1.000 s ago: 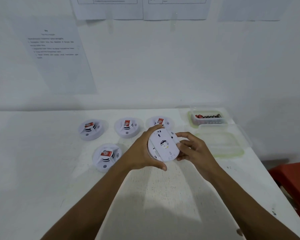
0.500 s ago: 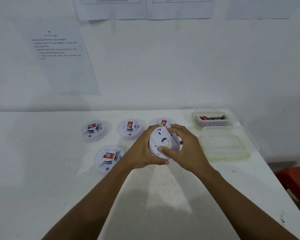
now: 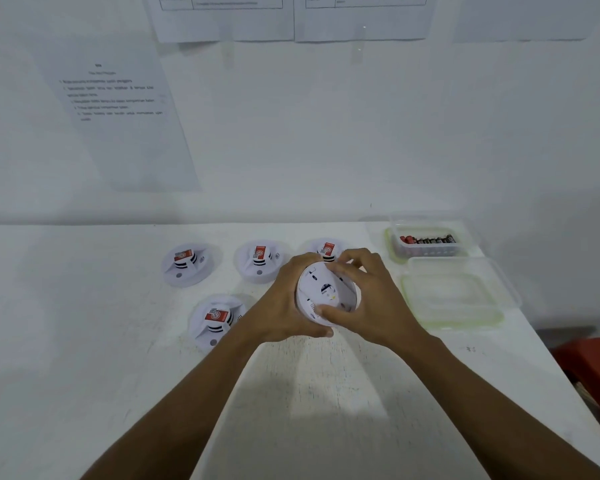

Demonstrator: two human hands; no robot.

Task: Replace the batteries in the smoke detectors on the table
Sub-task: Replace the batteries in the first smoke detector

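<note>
A white smoke detector [image 3: 326,292] is gripped above the table [image 3: 84,341], underside up, just left of the clear lid [image 3: 454,299]. It is cupped by the left hand [image 3: 284,303], fingers curled; the right hand [image 3: 371,299] is pinched on its rim.

Single view, head-worn, wide-angle. Looks forward and down from above the near edge of the white table [image 3: 84,341], facing the white wall [image 3: 326,133] behind it. Both forearms enter from the bottom edge; left hand [image 3: 284,303] and right hand [image 3: 371,306] meet near frame centre, close to the lens. The table's far edge crosses mid-frame. Upper half is wall with paper sheets [image 3: 118,109]. Table's right edge shows at right. No second view, so no overlap.
</note>
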